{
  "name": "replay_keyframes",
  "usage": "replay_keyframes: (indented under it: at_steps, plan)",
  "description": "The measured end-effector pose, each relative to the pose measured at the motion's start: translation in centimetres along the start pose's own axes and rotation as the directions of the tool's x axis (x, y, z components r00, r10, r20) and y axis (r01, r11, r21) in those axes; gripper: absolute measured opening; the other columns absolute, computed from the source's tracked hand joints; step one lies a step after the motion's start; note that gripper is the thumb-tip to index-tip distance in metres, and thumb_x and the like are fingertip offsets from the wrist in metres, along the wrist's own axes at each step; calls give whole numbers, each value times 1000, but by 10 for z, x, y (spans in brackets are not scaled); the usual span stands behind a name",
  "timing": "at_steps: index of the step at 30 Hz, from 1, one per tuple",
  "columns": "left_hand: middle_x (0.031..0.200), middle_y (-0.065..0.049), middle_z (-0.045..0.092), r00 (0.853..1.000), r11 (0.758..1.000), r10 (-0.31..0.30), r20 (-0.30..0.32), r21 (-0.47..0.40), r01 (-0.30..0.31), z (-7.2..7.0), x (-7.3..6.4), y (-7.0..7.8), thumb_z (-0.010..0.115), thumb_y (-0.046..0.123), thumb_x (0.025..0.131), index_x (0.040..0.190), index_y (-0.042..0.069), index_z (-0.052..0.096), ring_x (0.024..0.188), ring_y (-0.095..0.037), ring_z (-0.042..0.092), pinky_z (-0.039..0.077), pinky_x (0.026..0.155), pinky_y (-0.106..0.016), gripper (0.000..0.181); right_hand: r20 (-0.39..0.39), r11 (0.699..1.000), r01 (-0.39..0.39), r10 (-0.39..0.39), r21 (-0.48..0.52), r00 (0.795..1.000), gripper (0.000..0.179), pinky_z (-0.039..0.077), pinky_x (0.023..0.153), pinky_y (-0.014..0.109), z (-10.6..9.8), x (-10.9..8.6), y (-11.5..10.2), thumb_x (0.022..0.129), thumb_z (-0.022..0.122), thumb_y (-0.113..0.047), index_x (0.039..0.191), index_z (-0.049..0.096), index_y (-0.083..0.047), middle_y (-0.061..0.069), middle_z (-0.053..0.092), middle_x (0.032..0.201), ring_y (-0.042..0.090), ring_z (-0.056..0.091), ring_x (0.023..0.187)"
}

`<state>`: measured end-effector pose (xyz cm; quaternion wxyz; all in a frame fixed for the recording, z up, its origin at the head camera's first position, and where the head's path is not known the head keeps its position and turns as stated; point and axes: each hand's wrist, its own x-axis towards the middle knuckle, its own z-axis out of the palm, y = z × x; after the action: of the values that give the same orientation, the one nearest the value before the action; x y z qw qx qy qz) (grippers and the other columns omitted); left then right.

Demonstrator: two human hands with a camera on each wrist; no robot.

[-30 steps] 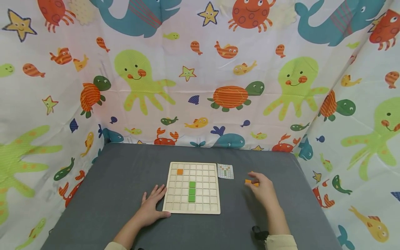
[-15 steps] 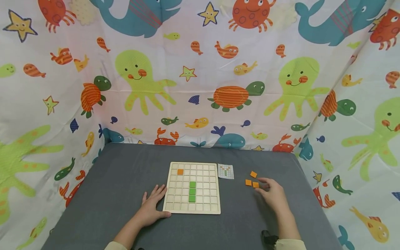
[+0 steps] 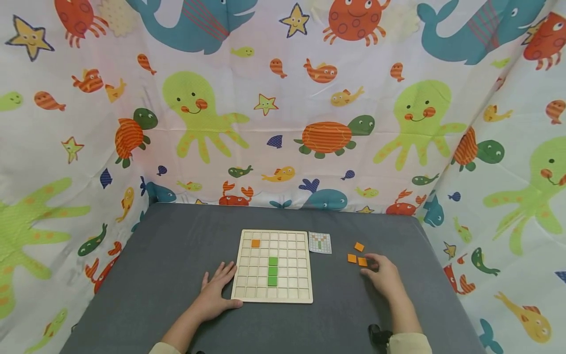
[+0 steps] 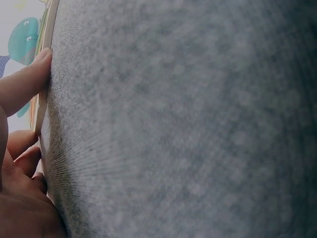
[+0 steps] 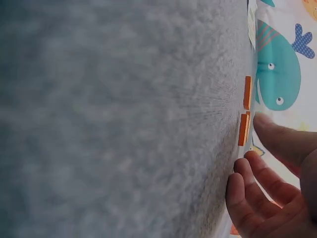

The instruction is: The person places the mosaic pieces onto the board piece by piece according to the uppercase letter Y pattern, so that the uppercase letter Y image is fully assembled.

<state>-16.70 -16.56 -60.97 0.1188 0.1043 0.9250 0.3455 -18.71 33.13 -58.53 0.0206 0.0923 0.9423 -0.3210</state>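
In the head view, a square wooden grid board (image 3: 260,293) lies on the grey table. One orange square tile (image 3: 256,243) sits in its upper left part, and a column of three green tiles (image 3: 272,271) runs down near its middle. My left hand (image 3: 214,295) rests at the board's left edge with fingers spread, thumb at the near corner. Right of the board lie three loose orange tiles (image 3: 352,258). Beside the nearest tile (image 3: 362,261) is my right hand (image 3: 384,276), thumb and fingers apart. The right wrist view shows the thumb (image 5: 287,141) close to the tiles' edges.
A small card (image 3: 320,243) printed with a coloured grid pattern lies against the board's upper right edge. Grey cloth (image 3: 212,221) covers the table. A curtain (image 3: 274,191) with sea animals hangs behind and along both sides.
My right hand has drawn back right and toward me from over the orange tiles, leaving three in sight on the cloth. Over the last half second it barely moves. My left hand stays put.
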Motion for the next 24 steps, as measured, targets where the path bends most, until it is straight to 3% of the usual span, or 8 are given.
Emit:
replay_keyframes:
  at_steps: [15,24]
  plan:
    - [167,-6,26,1000,1000,-2,6,4,2,1,1,-2,87,51,71,159,15,35,157,-35,9,-7,117,-69,108,7,998,46,-46,-49,999,35,54,71,44,2,17,6,86,80,-9,120,72,-4,18,65,117,23,64,85]
    - [167,-6,26,1000,1000,-7,9,6,7,1,1,-1,87,51,72,159,16,35,157,-35,9,-7,118,-69,107,9,998,47,-47,-42,999,31,55,70,43,3,19,7,86,79,-7,116,73,-4,16,65,112,21,65,82]
